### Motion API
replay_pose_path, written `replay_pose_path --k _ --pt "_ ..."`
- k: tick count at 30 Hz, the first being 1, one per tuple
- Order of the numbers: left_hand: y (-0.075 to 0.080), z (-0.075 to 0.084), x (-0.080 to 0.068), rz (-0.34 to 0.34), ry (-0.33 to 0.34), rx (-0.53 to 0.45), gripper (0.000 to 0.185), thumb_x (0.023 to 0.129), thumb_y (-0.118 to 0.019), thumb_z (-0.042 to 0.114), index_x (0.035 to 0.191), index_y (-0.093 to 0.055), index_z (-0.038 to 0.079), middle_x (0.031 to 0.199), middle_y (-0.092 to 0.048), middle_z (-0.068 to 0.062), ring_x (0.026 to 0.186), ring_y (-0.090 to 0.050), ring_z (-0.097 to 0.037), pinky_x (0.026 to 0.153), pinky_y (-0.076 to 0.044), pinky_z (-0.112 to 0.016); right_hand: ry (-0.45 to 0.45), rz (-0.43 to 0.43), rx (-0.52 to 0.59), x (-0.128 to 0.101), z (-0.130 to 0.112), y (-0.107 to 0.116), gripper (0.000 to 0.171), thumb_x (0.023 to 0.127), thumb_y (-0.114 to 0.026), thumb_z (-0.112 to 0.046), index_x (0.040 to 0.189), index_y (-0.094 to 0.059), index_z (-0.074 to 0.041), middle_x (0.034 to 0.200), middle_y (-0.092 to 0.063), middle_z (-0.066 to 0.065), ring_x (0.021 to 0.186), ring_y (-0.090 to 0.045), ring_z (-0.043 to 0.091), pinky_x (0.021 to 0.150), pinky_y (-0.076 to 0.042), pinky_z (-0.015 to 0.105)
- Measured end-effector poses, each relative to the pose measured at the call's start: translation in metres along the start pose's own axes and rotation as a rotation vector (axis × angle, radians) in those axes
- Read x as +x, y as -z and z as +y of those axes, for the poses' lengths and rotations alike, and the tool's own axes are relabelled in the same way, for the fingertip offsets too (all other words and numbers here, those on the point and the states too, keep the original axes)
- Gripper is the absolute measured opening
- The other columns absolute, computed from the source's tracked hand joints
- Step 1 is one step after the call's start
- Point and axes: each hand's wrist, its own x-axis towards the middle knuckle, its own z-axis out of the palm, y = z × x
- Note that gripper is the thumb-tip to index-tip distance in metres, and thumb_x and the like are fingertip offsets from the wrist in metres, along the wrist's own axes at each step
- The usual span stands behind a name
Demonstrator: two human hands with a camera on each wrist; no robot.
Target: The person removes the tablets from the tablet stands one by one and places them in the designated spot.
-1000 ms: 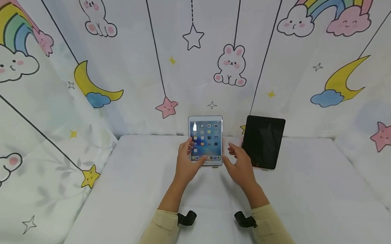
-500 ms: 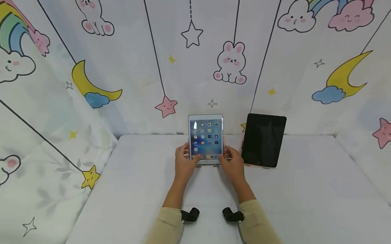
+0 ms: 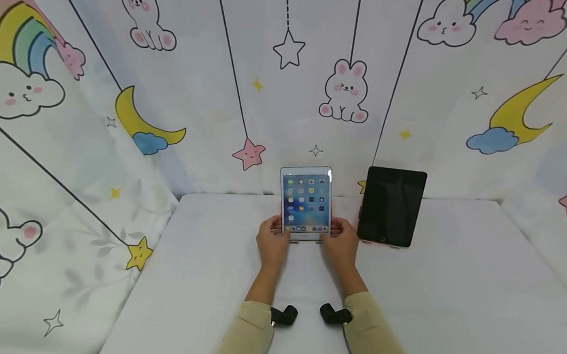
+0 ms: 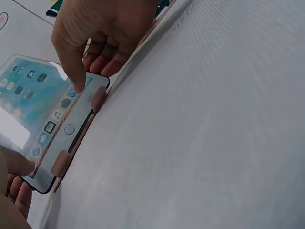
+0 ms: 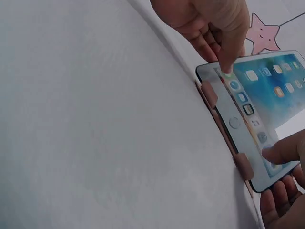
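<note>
A white-framed tablet (image 3: 307, 202) with a lit screen of app icons leans upright on a pinkish stand, whose two lower hooks (image 4: 60, 163) show in the wrist views. My left hand (image 3: 273, 244) grips its lower left corner, thumb on the front and fingers curled behind. At the lower right corner my right hand (image 3: 341, 244) holds it the same way. In the left wrist view the right hand (image 4: 102, 28) is at the top; in the right wrist view the left hand (image 5: 214, 24) is. The fingers behind the tablet are partly hidden.
To the right, a black tablet (image 3: 393, 206) with a dark screen leans on another pinkish stand. A white cloth covers the table (image 3: 442, 275). Behind stands a cartoon-printed curtain (image 3: 202, 95). Black wrist mounts (image 3: 285, 316) stick out from both sleeves.
My right hand has come in from the right to the tablet's lower right corner. The left hand has slid lower along its left edge. The head view has shifted slightly.
</note>
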Motion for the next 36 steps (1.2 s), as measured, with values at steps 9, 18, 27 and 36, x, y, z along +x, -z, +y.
replay_pose_path --k 9,18,27,36 --pt "0.001 -0.007 -0.002 0.039 -0.033 0.016 0.031 0.080 -0.080 -0.006 0.109 -0.075 0.000 0.095 -0.071 -0.012 0.085 -0.068 -0.019 0.078 -0.062 -0.027 -0.021 0.107 -0.044 -0.005 0.003 -0.012 0.047 0.077 -0.078 -0.002 0.121 -0.063 0.004 0.108 -0.063 0.019 0.096 -0.061 0.031 0.088 -0.055 0.043" --pt "0.002 -0.010 -0.001 0.024 -0.047 -0.037 0.032 0.081 -0.076 -0.009 0.112 -0.074 0.000 0.098 -0.071 -0.014 0.088 -0.068 -0.021 0.081 -0.062 -0.030 -0.007 0.097 -0.013 -0.007 0.005 -0.013 0.047 0.080 -0.077 0.001 0.123 -0.060 0.005 0.111 -0.059 0.018 0.100 -0.056 0.029 0.089 -0.051 0.039" --pt "0.007 -0.003 0.002 -0.019 -0.018 -0.161 0.034 0.080 -0.073 -0.012 0.114 -0.073 -0.003 0.100 -0.073 -0.018 0.092 -0.068 -0.023 0.079 -0.059 -0.022 0.020 0.050 0.081 -0.004 0.008 -0.008 0.052 0.081 -0.079 0.000 0.128 -0.058 0.003 0.118 -0.061 0.018 0.105 -0.058 0.028 0.092 -0.051 0.037" --pt "0.017 0.000 0.007 -0.093 -0.023 -0.232 0.038 0.083 -0.071 -0.013 0.119 -0.073 0.000 0.111 -0.077 -0.017 0.098 -0.072 -0.023 0.083 -0.060 -0.023 0.052 0.030 0.221 -0.007 0.004 -0.007 0.052 0.082 -0.078 0.004 0.130 -0.057 0.003 0.122 -0.063 0.020 0.113 -0.061 0.029 0.101 -0.052 0.031"
